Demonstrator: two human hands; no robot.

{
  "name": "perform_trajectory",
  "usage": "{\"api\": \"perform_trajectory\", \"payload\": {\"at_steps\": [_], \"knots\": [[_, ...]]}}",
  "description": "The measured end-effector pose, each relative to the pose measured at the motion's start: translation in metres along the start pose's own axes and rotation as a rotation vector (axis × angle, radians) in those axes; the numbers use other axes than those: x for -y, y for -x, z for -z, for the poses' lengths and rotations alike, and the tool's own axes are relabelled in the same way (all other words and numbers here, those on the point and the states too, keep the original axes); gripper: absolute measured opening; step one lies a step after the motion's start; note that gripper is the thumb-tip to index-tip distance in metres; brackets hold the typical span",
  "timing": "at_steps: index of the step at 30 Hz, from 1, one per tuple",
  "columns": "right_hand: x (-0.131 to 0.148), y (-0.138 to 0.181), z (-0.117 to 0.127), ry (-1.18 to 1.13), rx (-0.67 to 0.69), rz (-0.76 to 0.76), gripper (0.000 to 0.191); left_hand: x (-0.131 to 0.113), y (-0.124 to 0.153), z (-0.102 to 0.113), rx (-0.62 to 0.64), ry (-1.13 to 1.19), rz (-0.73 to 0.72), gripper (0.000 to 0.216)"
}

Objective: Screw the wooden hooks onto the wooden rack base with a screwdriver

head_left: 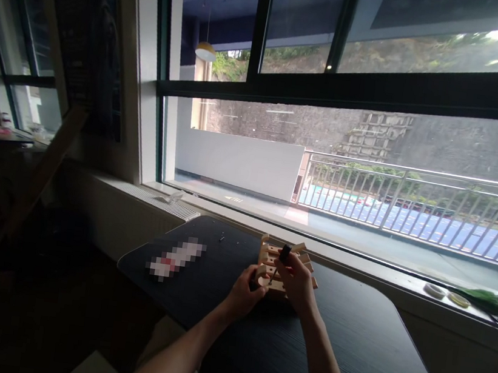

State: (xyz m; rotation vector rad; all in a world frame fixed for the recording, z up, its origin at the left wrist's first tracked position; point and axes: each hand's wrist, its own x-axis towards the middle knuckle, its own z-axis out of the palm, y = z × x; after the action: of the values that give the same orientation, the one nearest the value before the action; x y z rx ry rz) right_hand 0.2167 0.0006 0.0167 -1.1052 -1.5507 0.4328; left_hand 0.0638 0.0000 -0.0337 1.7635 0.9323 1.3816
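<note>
A light wooden assembly [270,261] with several parallel slats stands on the dark table [334,338]. My right hand [300,284] is closed around a screwdriver [285,252] with a black handle. Its shaft slants down to the front left part of the assembly, where the exact contact of the tip is too small to make out. At that same corner, my left hand [244,291] grips the wooden assembly beside a rounded end piece [262,278]. The fingers partly hide the wood there.
Left on the table lies a blurred-out pale and red item [175,259]. Small metal bits, perhaps screws [222,238], lie near the far edge. Beyond is a window sill with tape rolls [458,299] and a green bundle [490,302]. A radiator [168,203] adjoins the table's left.
</note>
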Motion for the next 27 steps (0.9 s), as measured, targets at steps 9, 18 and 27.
{"api": "perform_trajectory", "payload": {"at_steps": [9,18,27], "knots": [[-0.005,0.005,0.000,-0.049,0.044,0.014,0.032,0.001,0.000,0.001,0.026,0.018,-0.035,0.028],[-0.008,0.001,-0.007,0.026,0.008,-0.002,0.030,0.000,0.000,0.001,0.032,0.042,-0.027,0.027],[0.011,-0.010,0.002,0.114,0.045,0.060,0.043,0.004,0.001,-0.001,0.003,0.037,-0.008,0.026]]}}
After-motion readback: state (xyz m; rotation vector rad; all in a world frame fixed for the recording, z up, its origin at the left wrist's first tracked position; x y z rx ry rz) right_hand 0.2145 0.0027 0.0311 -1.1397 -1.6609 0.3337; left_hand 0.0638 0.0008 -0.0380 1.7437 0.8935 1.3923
